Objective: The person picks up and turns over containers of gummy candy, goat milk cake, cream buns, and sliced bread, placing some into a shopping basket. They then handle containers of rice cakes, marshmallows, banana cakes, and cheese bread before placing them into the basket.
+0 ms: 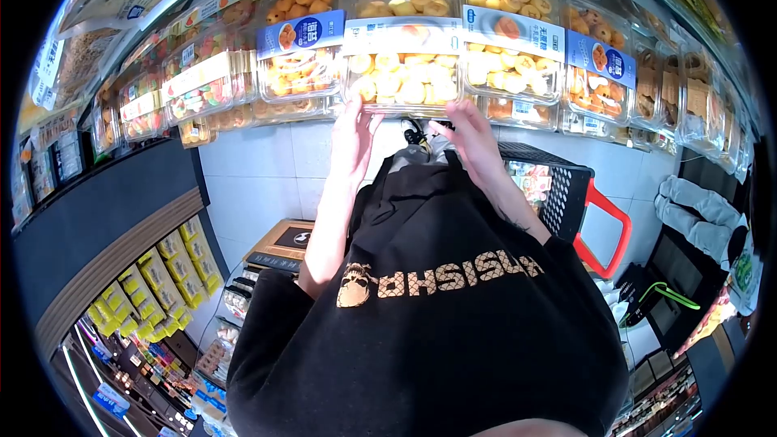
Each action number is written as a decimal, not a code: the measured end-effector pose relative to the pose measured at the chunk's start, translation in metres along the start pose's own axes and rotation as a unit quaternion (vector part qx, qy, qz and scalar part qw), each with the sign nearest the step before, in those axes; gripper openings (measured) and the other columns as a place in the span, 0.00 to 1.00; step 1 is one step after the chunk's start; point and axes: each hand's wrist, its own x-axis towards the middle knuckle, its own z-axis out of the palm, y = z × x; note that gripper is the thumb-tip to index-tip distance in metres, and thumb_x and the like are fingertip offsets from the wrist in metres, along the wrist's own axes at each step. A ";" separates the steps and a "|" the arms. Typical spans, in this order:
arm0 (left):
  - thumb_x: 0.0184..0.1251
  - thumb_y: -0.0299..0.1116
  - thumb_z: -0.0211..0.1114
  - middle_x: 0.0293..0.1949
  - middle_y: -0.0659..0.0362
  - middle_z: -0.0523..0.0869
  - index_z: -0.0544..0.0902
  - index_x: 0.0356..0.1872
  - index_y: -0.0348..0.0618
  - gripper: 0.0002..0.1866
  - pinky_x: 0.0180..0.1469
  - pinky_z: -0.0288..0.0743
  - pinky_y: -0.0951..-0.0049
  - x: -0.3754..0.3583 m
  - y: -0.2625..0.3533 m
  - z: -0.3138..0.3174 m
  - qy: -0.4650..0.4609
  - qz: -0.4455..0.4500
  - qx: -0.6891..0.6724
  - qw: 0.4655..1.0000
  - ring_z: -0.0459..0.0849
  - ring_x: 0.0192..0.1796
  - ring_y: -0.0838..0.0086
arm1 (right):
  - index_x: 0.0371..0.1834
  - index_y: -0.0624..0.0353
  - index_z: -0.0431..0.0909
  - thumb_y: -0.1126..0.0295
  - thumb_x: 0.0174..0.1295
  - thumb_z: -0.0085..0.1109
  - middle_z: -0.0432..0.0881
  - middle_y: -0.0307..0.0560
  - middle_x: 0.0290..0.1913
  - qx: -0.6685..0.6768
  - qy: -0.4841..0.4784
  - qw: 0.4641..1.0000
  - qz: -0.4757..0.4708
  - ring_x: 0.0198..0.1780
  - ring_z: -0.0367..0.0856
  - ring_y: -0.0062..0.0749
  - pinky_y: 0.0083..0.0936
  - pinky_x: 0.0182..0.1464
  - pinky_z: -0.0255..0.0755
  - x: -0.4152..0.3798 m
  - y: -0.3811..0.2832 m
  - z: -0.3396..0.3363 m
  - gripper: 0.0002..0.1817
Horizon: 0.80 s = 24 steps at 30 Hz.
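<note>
A clear plastic box of small round yellow pastries (405, 73), banded with a white and pale-blue label, sits at the front of the display in the middle of the head view. My left hand (354, 136) grips its near left corner, fingertips at the side and thumb below the near edge. At the near right corner my right hand (473, 139) has its fingers against the box, the thumb pointing inward. A similar box with a blue label (301, 40) stands to the left, and another pastry box (514, 40) is close on the right.
Boxes of colourful sweets (202, 77) line the display's left; biscuit boxes (704, 97) fill its right end. A black shopping basket (558, 194) with a red handle (611, 231) stands on the floor by my right arm. Yellow packets (162, 275) hang at lower left.
</note>
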 end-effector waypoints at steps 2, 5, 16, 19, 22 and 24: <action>0.64 0.40 0.56 0.47 0.58 0.76 0.71 0.49 0.38 0.18 0.61 0.63 0.65 -0.006 0.001 -0.005 -0.020 0.013 0.037 0.999 0.72 0.55 0.71 | 0.36 0.57 0.70 0.66 0.65 0.47 0.69 0.36 0.37 0.033 0.040 0.999 0.002 0.44 0.70 0.19 0.33 0.56 0.68 -0.003 -0.005 0.012 0.07; 0.64 0.38 0.55 0.47 0.56 0.76 0.71 0.49 0.36 0.18 0.59 0.66 0.65 -0.015 0.009 -0.010 -0.035 0.013 0.072 0.997 0.74 0.52 0.72 | 0.35 0.57 0.71 0.66 0.64 0.48 0.71 0.36 0.35 0.001 0.062 0.998 0.008 0.43 0.70 0.18 0.34 0.54 0.70 -0.016 -0.017 0.031 0.07; 0.55 0.31 0.56 0.37 0.61 0.81 0.78 0.42 0.34 0.15 0.47 0.68 0.79 -0.030 0.042 -0.046 -0.086 0.092 0.122 0.985 0.77 0.42 0.80 | 0.66 0.62 0.41 0.63 0.60 0.54 0.61 0.51 0.61 -0.015 -0.038 0.999 0.036 0.62 0.63 0.36 0.34 0.61 0.61 -0.037 -0.011 0.039 0.38; 0.51 0.32 0.57 0.46 0.60 0.76 0.72 0.50 0.39 0.22 0.51 0.63 0.77 -0.018 0.057 -0.061 -0.137 0.125 0.191 0.964 0.71 0.46 0.80 | 0.66 0.65 0.46 0.59 0.61 0.53 0.60 0.52 0.62 0.002 -0.041 0.992 0.122 0.63 0.60 0.38 0.35 0.62 0.59 -0.035 -0.012 0.044 0.37; 0.52 0.37 0.59 0.57 0.54 0.67 0.57 0.62 0.44 0.35 0.61 0.55 0.70 -0.019 0.077 -0.058 -0.214 0.138 0.225 0.941 0.64 0.59 0.72 | 0.65 0.65 0.49 0.58 0.61 0.53 0.60 0.51 0.62 -0.015 -0.026 0.994 0.109 0.64 0.59 0.37 0.34 0.63 0.57 -0.040 -0.006 0.056 0.36; 0.53 0.40 0.59 0.59 0.51 0.65 0.53 0.64 0.43 0.38 0.64 0.52 0.67 -0.019 0.088 -0.052 -0.252 0.151 0.240 0.925 0.62 0.62 0.69 | 0.65 0.64 0.48 0.57 0.61 0.53 0.60 0.50 0.63 -0.020 -0.028 0.994 0.101 0.63 0.60 0.36 0.34 0.63 0.57 -0.044 0.000 0.058 0.36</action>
